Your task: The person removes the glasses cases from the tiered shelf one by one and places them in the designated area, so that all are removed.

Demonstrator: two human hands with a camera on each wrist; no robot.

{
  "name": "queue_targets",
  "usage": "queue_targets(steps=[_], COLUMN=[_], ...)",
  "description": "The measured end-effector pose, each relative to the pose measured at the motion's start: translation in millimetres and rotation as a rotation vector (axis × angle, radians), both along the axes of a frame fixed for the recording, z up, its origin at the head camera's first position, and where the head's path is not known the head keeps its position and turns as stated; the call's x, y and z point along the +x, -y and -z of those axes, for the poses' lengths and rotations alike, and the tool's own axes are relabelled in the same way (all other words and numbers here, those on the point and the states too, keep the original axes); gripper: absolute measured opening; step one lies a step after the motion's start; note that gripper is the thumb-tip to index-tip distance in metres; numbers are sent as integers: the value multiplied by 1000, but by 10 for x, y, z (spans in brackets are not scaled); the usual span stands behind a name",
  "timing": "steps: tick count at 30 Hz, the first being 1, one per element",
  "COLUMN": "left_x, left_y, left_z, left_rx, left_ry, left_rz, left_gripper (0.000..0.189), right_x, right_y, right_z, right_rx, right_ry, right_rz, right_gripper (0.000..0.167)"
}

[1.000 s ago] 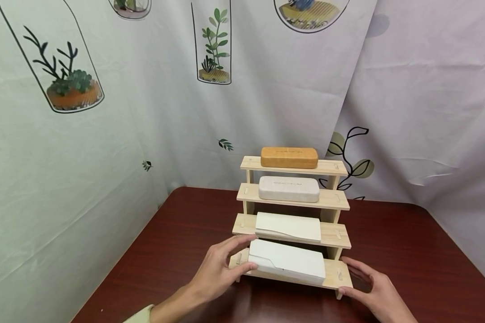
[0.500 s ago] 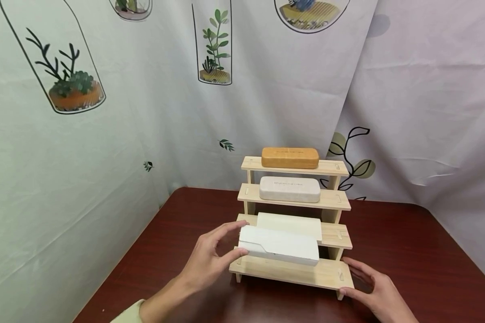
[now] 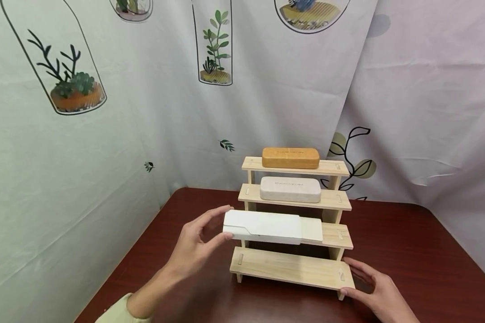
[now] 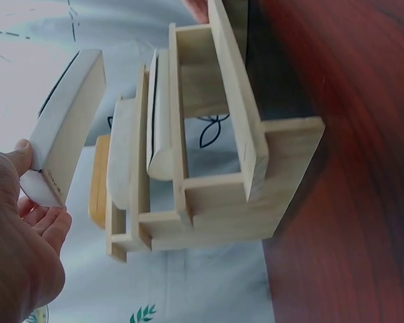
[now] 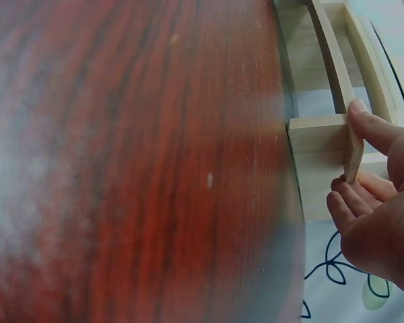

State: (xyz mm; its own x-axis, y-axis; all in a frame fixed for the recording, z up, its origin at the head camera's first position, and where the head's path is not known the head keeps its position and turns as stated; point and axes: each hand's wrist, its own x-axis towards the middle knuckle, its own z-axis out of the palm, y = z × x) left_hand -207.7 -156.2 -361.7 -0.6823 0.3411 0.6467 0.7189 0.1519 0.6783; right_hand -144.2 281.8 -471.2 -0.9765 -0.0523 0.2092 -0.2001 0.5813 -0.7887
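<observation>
My left hand (image 3: 194,242) pinches the left end of a long white cardboard box (image 3: 262,226) between thumb and fingers, raised above the tiered wooden stand (image 3: 291,269). In the left wrist view, the box (image 4: 67,128) is held clear of the shelves. It overlaps a cream case with a flap (image 3: 312,229) on the second tier from the bottom. At the right end of the lowest shelf, my right hand (image 3: 376,289) grips the board. The right wrist view shows its thumb on top and fingers beneath that shelf end (image 5: 353,151).
An orange hard glasses case (image 3: 290,158) sits on the top tier. One tier below lies a pale grey case (image 3: 290,189). The stand is on a dark red wooden table (image 3: 186,220), with a printed cloth (image 3: 165,112) hanging behind and at the left.
My left hand has lifted the white box off the lowest shelf and carried it up and to the left, baring that shelf. The right hand stays in place on the stand.
</observation>
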Motion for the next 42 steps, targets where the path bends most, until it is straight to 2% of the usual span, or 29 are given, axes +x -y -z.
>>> queue_targets(steps=[10, 27, 35, 42], left_x=[-132, -359, -514, -640], left_y=[195, 558, 730, 861], left_z=[-127, -149, -115, -96], left_rx=[11, 57, 77, 93], left_ry=[-12, 17, -3, 22], left_rz=[-63, -131, -188, -237], left_gripper=[59, 57, 54, 53], right_x=[2, -10, -6, -11], right_y=[-4, -8, -8, 1], right_z=[-21, -49, -31, -20], right_rx=[12, 27, 32, 3], right_ry=[47, 104, 46, 24], right_rz=[15, 36, 20, 0], right_gripper=[77, 79, 76, 74])
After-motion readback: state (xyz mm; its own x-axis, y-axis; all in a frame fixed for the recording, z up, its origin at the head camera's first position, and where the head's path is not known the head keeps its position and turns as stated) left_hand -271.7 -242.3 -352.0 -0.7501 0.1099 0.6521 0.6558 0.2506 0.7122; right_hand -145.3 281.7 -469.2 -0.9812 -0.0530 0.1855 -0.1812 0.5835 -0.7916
